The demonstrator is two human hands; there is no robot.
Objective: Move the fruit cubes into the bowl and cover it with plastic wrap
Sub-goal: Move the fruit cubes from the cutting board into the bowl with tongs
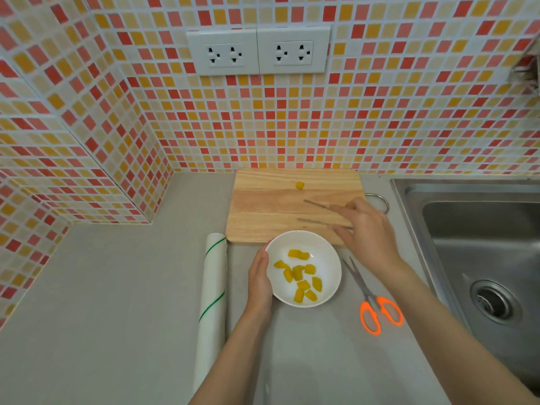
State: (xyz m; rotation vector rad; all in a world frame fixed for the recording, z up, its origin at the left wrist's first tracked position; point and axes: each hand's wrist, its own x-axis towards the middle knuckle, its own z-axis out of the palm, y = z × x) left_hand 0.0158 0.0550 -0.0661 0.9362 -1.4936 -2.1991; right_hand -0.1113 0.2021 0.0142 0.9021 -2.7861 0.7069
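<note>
Yellow fruit cubes (301, 276) mostly sit in the white bowl (327, 258) that our left hand (258, 279) cups, one cube (299, 185) waits on the wooden board (263, 200) beyond the chopsticks (315, 203) our right hand (365, 235) grips, and the plastic wrap roll (213, 287) lies untouched.

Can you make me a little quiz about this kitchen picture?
1. True or false: all the fruit cubes are in the white bowl.
2. What does the right hand hold? A) chopsticks B) a knife C) a spoon
3. Fill in: the plastic wrap roll lies on the bowl's ____ side.
Key: 1 false, one fruit cube is on the cutting board; 2 A; 3 left.
</note>
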